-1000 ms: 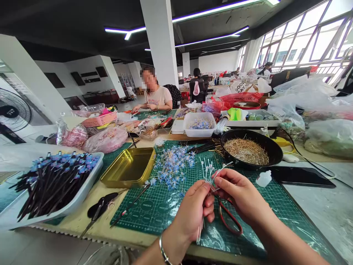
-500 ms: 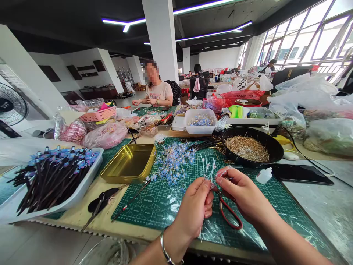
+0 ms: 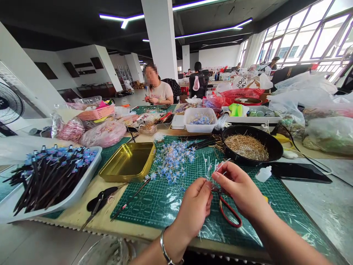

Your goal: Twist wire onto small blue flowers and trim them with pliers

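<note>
My left hand [image 3: 196,202] is closed on a small bundle of thin white wire stems [image 3: 207,167], whose tips fan out above the fingers while loose ends hang below. My right hand [image 3: 237,184] pinches more of the white stems close beside it, thumb and forefinger together. Beneath the hands, red-handled scissors [image 3: 231,215] lie on the green cutting mat [image 3: 154,211], their blades mostly hidden. Left of the hands is a heap of blue flower sprigs [image 3: 173,160] on wires. A dark stick [image 3: 131,200] with a pale blue tip rests nearer the mat's left side.
A gold tin [image 3: 127,176], a white tray [image 3: 79,189] of dark sticks with blue flowers and black-handled scissors [image 3: 100,202] are on the left. A black pan [image 3: 277,151] of gold wires, a small white bottle [image 3: 264,174] and a phone [image 3: 300,173] lie right. A person [image 3: 158,90] sits opposite.
My hands stay close together, the right one shifting slightly with the white stems, which now spread a little differently. The person opposite has brought both hands together.
</note>
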`<state>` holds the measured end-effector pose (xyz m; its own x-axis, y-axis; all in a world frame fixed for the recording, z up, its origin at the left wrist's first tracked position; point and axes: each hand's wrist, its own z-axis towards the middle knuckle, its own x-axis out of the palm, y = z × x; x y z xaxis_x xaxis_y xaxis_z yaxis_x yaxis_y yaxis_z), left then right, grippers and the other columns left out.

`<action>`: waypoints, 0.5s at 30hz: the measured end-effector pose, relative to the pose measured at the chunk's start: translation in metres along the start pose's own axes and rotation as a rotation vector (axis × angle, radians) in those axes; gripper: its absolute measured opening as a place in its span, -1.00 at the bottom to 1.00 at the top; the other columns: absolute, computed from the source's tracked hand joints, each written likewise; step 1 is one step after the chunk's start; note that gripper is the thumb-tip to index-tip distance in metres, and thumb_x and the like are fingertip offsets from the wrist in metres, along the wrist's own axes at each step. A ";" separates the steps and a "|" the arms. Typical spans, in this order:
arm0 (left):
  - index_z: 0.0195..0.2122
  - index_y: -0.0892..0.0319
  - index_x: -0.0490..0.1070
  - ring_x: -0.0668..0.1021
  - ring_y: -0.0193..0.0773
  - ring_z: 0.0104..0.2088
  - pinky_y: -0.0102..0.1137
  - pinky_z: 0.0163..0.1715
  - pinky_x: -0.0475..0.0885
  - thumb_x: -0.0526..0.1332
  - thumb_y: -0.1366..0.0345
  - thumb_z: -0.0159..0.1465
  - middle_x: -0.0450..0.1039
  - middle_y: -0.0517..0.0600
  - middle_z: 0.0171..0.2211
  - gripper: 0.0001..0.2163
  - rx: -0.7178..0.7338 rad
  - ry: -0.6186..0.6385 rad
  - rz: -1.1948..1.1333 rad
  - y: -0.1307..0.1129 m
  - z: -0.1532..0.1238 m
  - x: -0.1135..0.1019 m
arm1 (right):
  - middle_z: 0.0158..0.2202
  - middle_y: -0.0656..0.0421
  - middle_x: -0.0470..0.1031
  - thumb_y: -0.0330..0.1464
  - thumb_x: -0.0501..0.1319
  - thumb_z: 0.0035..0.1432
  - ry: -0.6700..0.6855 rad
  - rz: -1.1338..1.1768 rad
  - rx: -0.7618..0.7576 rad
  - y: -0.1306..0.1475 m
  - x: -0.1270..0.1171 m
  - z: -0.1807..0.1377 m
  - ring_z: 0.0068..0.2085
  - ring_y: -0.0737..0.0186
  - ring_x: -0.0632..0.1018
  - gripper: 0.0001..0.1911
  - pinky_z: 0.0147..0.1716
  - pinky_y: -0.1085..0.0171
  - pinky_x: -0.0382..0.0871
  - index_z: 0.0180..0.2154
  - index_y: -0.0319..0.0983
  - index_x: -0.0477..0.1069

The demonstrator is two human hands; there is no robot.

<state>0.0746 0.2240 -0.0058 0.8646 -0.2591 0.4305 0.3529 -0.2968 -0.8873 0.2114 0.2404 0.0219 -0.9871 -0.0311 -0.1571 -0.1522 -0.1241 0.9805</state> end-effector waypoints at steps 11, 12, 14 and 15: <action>-0.45 0.12 0.11 0.03 -0.49 -0.64 -0.50 -0.68 -0.13 0.23 -0.08 0.20 0.00 -0.25 -0.63 -0.58 0.041 -0.052 0.023 0.000 -0.003 -0.001 | -0.56 0.28 0.22 -0.19 0.21 0.06 -0.038 -0.055 -0.033 -0.001 0.004 -0.001 -0.52 0.30 0.23 -0.79 -0.52 0.29 0.11 -0.47 -0.17 0.32; -0.45 0.13 0.12 0.04 -0.49 -0.63 -0.51 -0.68 -0.13 0.23 -0.07 0.21 0.00 -0.24 -0.63 -0.59 0.045 -0.055 0.017 0.000 -0.003 -0.001 | -0.58 0.30 0.18 -0.21 0.20 0.07 -0.028 -0.045 -0.025 -0.002 0.003 -0.002 -0.54 0.32 0.19 -0.80 -0.54 0.29 0.07 -0.47 -0.17 0.31; -0.44 0.13 0.14 0.04 -0.48 -0.63 -0.51 -0.68 -0.12 0.22 -0.08 0.21 0.01 -0.24 -0.62 -0.60 0.053 -0.062 0.030 -0.001 -0.003 0.000 | -0.58 0.31 0.14 -0.25 0.19 0.08 -0.008 -0.020 -0.019 -0.005 0.002 -0.002 -0.54 0.33 0.16 -0.83 -0.55 0.30 0.03 -0.48 -0.18 0.30; -0.44 0.13 0.15 0.04 -0.48 -0.63 -0.50 -0.67 -0.12 0.22 -0.09 0.21 0.01 -0.24 -0.63 -0.60 0.054 -0.065 0.045 -0.002 -0.004 -0.001 | -0.56 0.30 0.16 -0.26 0.19 0.08 0.000 -0.004 -0.021 -0.006 0.001 -0.002 -0.53 0.33 0.17 -0.83 -0.55 0.31 0.04 -0.48 -0.18 0.29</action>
<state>0.0723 0.2214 -0.0040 0.9007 -0.2101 0.3802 0.3306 -0.2360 -0.9138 0.2114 0.2386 0.0157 -0.9865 -0.0301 -0.1608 -0.1549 -0.1452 0.9772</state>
